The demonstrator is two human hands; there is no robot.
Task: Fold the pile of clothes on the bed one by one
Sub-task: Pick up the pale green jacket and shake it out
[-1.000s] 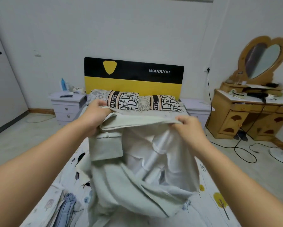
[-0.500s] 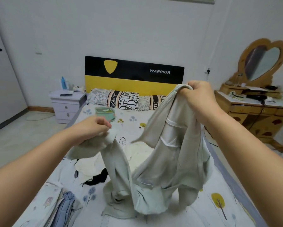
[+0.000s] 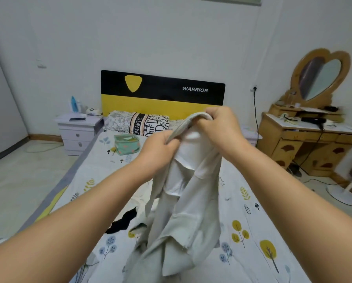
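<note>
Bed (image 3: 252, 211): pillows (image 3: 139, 123), green pouch (image 3: 126, 144)

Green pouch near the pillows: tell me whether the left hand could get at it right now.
Probably not yet: the left hand grips the pale garment. The green pouch lies uncovered on the bed beyond it, so the way looks free once it lets go.

matt grey cloth garment (image 3: 183, 211), printed cotton bedsheet (image 3: 252, 231), glossy wooden dresser (image 3: 293, 146)

A home bedroom.
A bed (image 3: 242, 201) with a printed sheet, patterned pillows (image 3: 139, 123) and a black-and-yellow headboard (image 3: 162, 92) stands between white nightstands (image 3: 78, 132), beside a wooden dressing table (image 3: 305, 139) with a heart-shaped mirror (image 3: 321, 78).
</note>
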